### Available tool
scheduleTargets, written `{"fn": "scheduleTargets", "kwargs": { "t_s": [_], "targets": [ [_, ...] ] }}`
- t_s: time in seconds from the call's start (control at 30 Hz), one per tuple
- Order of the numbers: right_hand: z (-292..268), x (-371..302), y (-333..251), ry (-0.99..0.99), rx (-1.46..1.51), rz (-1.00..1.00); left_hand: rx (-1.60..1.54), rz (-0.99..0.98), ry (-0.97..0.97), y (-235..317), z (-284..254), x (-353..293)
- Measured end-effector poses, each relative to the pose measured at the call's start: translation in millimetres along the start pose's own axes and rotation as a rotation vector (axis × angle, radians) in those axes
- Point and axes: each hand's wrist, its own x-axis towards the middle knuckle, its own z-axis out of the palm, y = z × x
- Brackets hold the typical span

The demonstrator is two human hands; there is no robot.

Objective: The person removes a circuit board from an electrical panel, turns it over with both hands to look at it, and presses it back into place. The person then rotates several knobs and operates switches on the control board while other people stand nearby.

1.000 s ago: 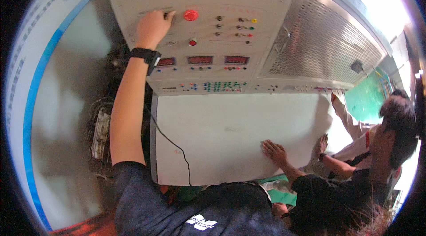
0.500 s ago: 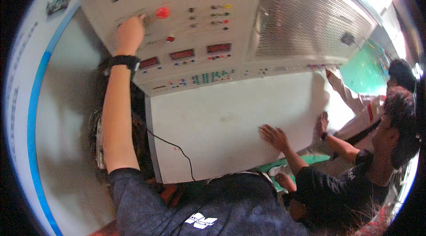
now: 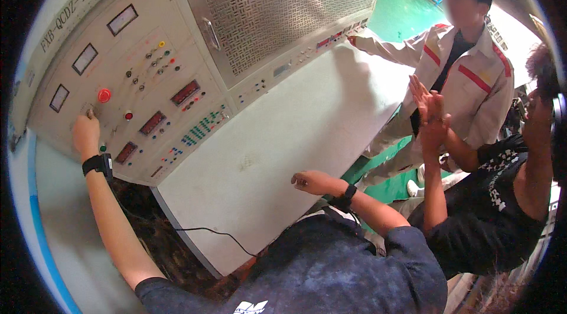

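My left hand [image 3: 87,132] reaches to the left end of a beige control panel [image 3: 94,77]. Its fingertips are pinched at a small rotary knob [image 3: 90,112], mostly covered by the fingers, below and left of a red mushroom button [image 3: 104,95]. A green button [image 3: 103,148] sits just beside that wrist. Over the white tabletop [image 3: 260,154], my right hand [image 3: 316,183] hangs with curled fingers. A dark patch shows at its fingertips; whether it holds anything I cannot tell. Both wrists wear dark bands.
Dial meters [image 3: 85,59], red-windowed displays [image 3: 152,122] and rows of small sockets [image 3: 201,128] cover the panel. A perforated metal door [image 3: 283,12] stands farther right. A black cable [image 3: 218,232] crosses the near tabletop edge. Two people stand at right, one with hands together [image 3: 434,119].
The view has swung right. My right hand has come into view over the tabletop; my left stays at the knob. The nearby person's hands have left the tabletop and come together.
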Motion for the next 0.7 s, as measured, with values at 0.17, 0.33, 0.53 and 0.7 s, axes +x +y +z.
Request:
{"fn": "scheduleTargets", "kwargs": {
  "t_s": [0.17, 0.33, 0.53, 0.7],
  "targets": [
    [-17, 11, -6, -0.025, -0.1, 0.008, 0.009, -0.066, -0.04, 0, -2, -8],
    [-15, 9, 19, -0.043, -0.063, -0.002, 0.179, 0.048, -0.123, -1, -21, -12],
    [-17, 4, 38, -0.106, -0.008, 0.044, 0.123, 0.028, -0.093, 15, -19, -10],
    [-28, 17, 41, -0.16, -0.046, 0.069, 0.067, -0.092, -0.136, 42, -47, -33]
  ]
}}
